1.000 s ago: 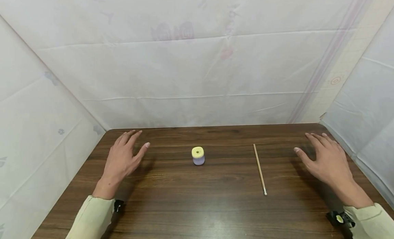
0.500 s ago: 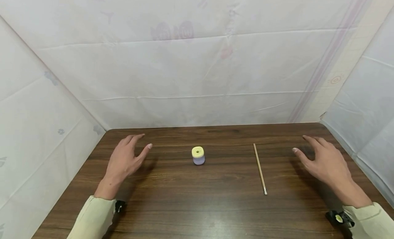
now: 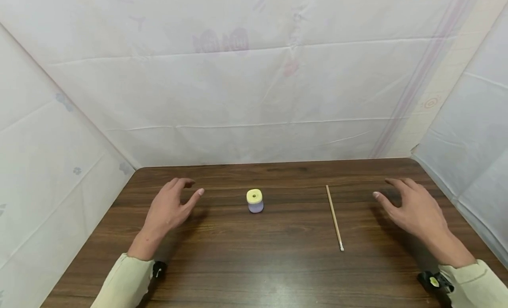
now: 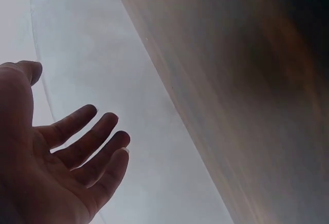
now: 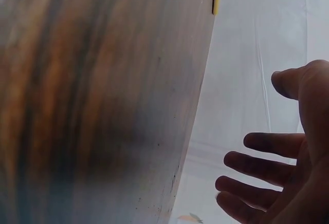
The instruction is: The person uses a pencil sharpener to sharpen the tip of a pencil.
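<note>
Stage before contact, judged from the pose: the reach is in hand, with nothing yet gripped. Taking up either article would call for moving a hand inward and closing thumb and fingers (image 4: 95,131) upon it. The small yellow-and-lilac block (image 3: 255,201), a hole in its top, stands on the bench (image 3: 278,250) between the hands, nearer the left hand (image 3: 168,207). The slender stick (image 3: 335,217) lies farther right, nearest the right hand (image 3: 418,209), its pale tip at the near end. Both hands, apparently raised above the bench, extend from the near side, thumbs innermost and set well apart; the fingers are gently bent, separated and empty.
</note>
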`<state>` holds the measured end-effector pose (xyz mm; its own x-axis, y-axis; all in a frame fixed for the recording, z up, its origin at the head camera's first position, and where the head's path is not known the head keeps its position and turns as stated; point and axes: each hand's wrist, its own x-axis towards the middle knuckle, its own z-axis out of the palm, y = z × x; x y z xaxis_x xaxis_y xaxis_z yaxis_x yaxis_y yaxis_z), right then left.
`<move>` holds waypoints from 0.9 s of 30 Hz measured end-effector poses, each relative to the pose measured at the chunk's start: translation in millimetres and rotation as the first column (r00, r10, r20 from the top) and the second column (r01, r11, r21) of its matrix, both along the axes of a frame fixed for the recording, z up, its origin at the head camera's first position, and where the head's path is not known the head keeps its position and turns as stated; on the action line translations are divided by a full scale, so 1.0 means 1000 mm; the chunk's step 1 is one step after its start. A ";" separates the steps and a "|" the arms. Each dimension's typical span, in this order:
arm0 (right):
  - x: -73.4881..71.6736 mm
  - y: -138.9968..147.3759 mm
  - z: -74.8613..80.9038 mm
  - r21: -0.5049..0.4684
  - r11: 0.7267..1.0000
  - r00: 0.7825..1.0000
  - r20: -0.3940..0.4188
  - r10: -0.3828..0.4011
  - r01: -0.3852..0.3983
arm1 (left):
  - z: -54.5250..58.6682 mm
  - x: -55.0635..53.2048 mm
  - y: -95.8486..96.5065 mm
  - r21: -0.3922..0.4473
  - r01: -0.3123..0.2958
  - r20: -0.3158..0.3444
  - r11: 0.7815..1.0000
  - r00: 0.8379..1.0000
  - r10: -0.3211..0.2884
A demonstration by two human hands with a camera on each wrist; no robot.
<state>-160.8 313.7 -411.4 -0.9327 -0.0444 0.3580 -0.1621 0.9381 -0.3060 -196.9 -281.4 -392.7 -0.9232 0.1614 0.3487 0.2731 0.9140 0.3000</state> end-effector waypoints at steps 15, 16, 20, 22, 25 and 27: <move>0.000 -0.016 -0.001 -0.007 1.000 0.999 0.036 0.028 -0.028 | -0.002 -0.001 0.014 0.009 0.068 0.040 0.998 0.997 -0.069; 0.000 -0.018 -0.001 -0.009 0.999 0.999 0.036 0.034 -0.034 | -0.002 -0.001 0.015 0.007 0.074 0.041 0.997 0.996 -0.074; 0.000 -0.026 -0.002 -0.010 0.998 0.997 0.043 0.058 -0.058 | -0.004 -0.002 0.020 0.009 0.093 0.044 0.996 0.995 -0.094; -0.001 -0.029 -0.002 -0.010 0.998 0.996 0.053 0.068 -0.067 | -0.004 -0.002 0.023 0.015 0.105 0.048 0.994 0.993 -0.106; -0.003 -0.034 -0.002 -0.014 0.997 0.994 0.077 0.080 -0.079 | -0.005 -0.004 0.029 0.021 0.122 0.049 0.992 0.991 -0.123; -0.004 -0.037 -0.002 -0.014 0.997 0.992 0.092 0.082 -0.081 | -0.006 -0.006 0.033 0.025 0.135 0.051 0.991 0.989 -0.136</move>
<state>-164.5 276.9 -413.5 -0.9553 -0.1182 0.2708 -0.2081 0.9199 -0.3324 -202.6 -248.7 -398.7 -0.9104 0.2793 0.3052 0.3774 0.8628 0.3363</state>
